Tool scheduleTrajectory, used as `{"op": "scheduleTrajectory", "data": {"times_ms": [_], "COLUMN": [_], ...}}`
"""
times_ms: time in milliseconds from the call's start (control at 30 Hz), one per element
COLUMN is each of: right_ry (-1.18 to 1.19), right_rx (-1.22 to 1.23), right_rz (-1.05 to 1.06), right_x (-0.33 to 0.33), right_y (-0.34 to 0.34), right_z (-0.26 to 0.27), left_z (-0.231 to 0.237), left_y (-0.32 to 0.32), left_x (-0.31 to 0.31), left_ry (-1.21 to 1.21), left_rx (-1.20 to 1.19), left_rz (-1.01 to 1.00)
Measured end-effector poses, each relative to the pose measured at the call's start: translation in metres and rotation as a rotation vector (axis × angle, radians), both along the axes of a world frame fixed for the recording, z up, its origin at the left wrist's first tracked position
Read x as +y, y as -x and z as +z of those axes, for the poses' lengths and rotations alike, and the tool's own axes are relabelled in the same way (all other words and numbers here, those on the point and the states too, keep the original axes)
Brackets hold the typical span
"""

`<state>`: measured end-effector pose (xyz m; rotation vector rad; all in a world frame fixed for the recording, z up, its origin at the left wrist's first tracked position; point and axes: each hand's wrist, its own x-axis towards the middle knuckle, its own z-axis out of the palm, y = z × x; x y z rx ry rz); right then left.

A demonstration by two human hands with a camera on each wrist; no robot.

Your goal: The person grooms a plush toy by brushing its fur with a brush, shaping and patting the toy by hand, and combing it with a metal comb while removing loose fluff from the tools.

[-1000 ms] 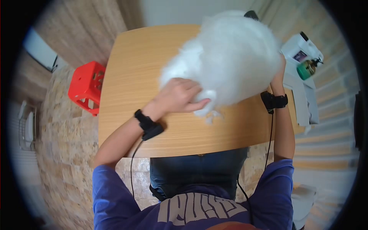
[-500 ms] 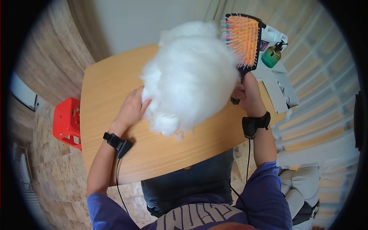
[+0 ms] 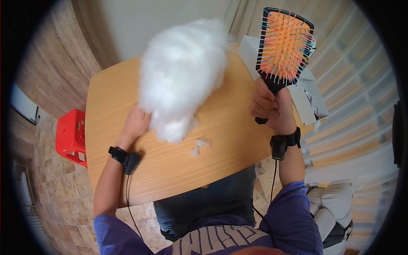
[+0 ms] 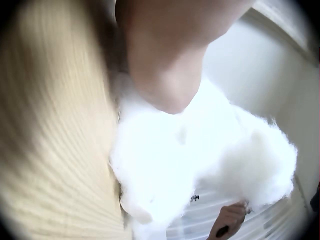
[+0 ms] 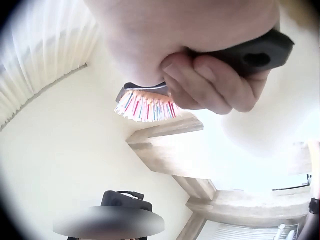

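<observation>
A big, fluffy white mass of fibre [image 3: 182, 68] stands on the wooden table [image 3: 229, 140], its outline fuzzy and soft. My left hand [image 3: 138, 121] grips it low on its near left side; the fingertips are buried in the fibre. In the left wrist view the white fibre [image 4: 155, 160] bulges out below that hand [image 4: 170, 60]. My right hand [image 3: 272, 106] holds a black paddle hairbrush [image 3: 285, 44] upright by its handle, to the right of the fluff and apart from it. The orange cushion and multicoloured bristles face the head camera. Small loose white tufts [image 3: 199, 145] lie on the table.
At the table's right side is a white box [image 3: 304, 104], with another white item [image 3: 248, 51] behind it, partly hidden by the brush. A red plastic stool [image 3: 71, 136] stands on the floor at left. Sheer curtains [image 3: 348, 106] hang at right. Cables run from both wrist cameras.
The right hand with the hairbrush has come out from behind the fluff and lifted away to the right. The fluff and left hand appear farther left in view; loose tufts now show apart from it.
</observation>
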<state>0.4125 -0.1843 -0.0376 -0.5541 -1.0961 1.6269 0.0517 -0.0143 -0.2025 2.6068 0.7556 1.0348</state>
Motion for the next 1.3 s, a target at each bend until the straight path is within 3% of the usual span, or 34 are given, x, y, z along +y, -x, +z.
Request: {"op": "scheduleTrajectory", "data": {"times_ms": [133,200,233,300,333,367,433,467,600,700,800,867,967,1067,1267,1300], "right_ry": [0.079,-0.199,-0.187,-1.093,-1.422,-1.431,-1.494,-1.474,-1.579,-1.585,-0.995,-1.006,-1.052,-0.772,-0.757,-0.508], "right_rx": [-0.089,-0.629,-0.636,-1.424,-1.272,-1.266,-1.614,-1.653,-1.633,-1.56,-1.593,-1.512,-1.388,-1.291,-1.096,-0.714], "right_rz": [-0.067,-0.776,-0.719,-1.215,-1.179,-1.159,-0.978,-0.947,-0.947,-1.093,-1.053,-1.099,-1.153,-1.281,-1.259,-1.247], "right_x": [-0.003,-0.006,-0.006,-0.001,0.008,0.01,0.008,0.011,0.016,0.012,0.005,0.008,0.014,0.013,0.026,0.029], "right_y": [0.022,0.048,0.053,0.056,0.066,0.078,0.093,0.092,0.071,0.063,0.064,0.062,0.057,0.058,0.05,0.05], "right_z": [0.017,0.016,0.009,-0.007,-0.011,-0.013,-0.01,-0.01,0.02,0.043,0.063,0.067,0.071,0.071,0.061,0.061], "left_z": [0.007,0.01,0.009,0.007,0.019,0.026,0.014,0.009,0.002,0.011,0.022,0.023,0.014,0.009,0.015,0.017], "left_y": [-0.002,-0.003,-0.002,0.004,0.002,0.002,0.005,0.006,0.009,0.004,0.002,0.003,0.004,0.007,0.008,0.009], "left_x": [-0.001,-0.009,-0.008,-0.003,-0.017,-0.02,-0.007,-0.004,0.005,-0.005,-0.014,-0.01,-0.007,-0.004,-0.009,-0.01], "left_ry": [0.086,0.195,0.234,0.229,0.26,0.508,0.364,0.367,0.266,0.196,0.184,0.33,0.236,0.218,0.258,0.254], "left_rx": [-0.026,-0.068,-0.075,-0.08,-0.143,-0.129,-0.115,-0.123,-0.063,-0.116,-0.078,-0.056,-0.121,-0.094,-0.084,-0.074], "left_rz": [0.089,0.135,0.146,0.079,0.111,0.156,0.04,0.035,0.125,0.143,0.211,0.15,0.13,0.136,0.138,0.147]}}
